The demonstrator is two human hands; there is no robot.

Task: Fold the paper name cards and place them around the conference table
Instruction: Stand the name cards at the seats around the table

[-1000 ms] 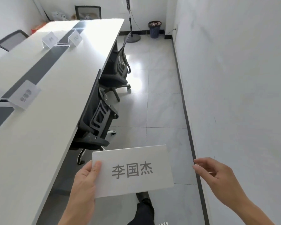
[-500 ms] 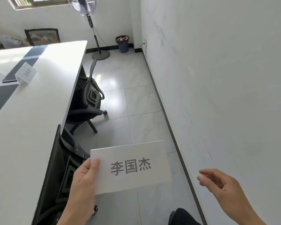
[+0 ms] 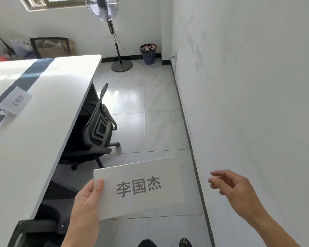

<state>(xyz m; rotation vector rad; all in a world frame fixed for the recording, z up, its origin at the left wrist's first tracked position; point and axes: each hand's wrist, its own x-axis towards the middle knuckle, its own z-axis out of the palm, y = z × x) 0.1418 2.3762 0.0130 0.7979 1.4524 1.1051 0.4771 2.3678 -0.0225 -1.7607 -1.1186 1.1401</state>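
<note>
At far left, a folded name card (image 3: 16,101) was seen standing on the conference table (image 3: 34,139), beside the dark centre strip (image 3: 35,73), its print turned sideways and too blurred to be read. The white tabletop was lit brightly at the far end. Behind it, a dark chair back (image 3: 50,46) and some boxes & bags were set against the rear wall.

A black mesh office chair (image 3: 98,132) was tucked under the table's right edge; a 2nd chair (image 3: 34,232) was cut off at the bottom-left corner.

The left hand (image 3: 84,211) was raised in the lower centre, thumb laid on the front of a paper name card (image 3: 141,188) & fingers hidden behind it, so the card's left edge was pinched. The card was held in the air above the tiled floor, right of the table, w/ three grey printed characters facing up. A fold line was visible along its top edge.

Further back, a pedestal fan (image 3: 103,8) & a dark wastebasket (image 3: 148,54) were placed near the corner.

At right, the right hand (image 3: 237,189) was kept apart from the card, fingers loosely spread, nothing held, close to the white wall (image 3: 248,86).
</note>
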